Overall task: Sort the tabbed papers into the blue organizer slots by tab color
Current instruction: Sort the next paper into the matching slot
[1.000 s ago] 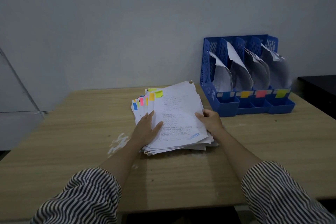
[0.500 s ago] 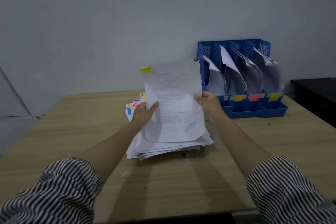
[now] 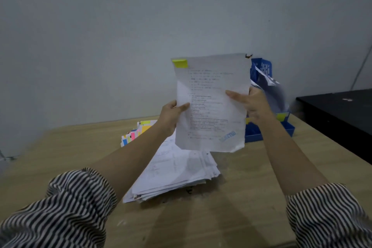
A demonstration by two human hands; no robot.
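Note:
I hold one printed sheet (image 3: 211, 106) upright in the air above the table, a yellow tab (image 3: 180, 63) at its top left corner. My left hand (image 3: 171, 115) pinches its left edge and my right hand (image 3: 249, 104) pinches its right edge. Below it the stack of papers (image 3: 173, 169) lies on the table, with blue, pink, orange and yellow tabs (image 3: 134, 133) fanned at its far left. The blue organizer (image 3: 267, 127) stands behind the sheet at the right, mostly hidden; its rightmost slot holds papers and shows a yellow label (image 3: 281, 116).
The wooden table (image 3: 60, 157) runs to a grey wall behind. A black surface (image 3: 338, 110) lies to the right of the table. My striped sleeves fill the lower corners.
Both hands have lifted the yellow-tabbed sheet off the stack and raised it higher and to the right, in front of the organizer.

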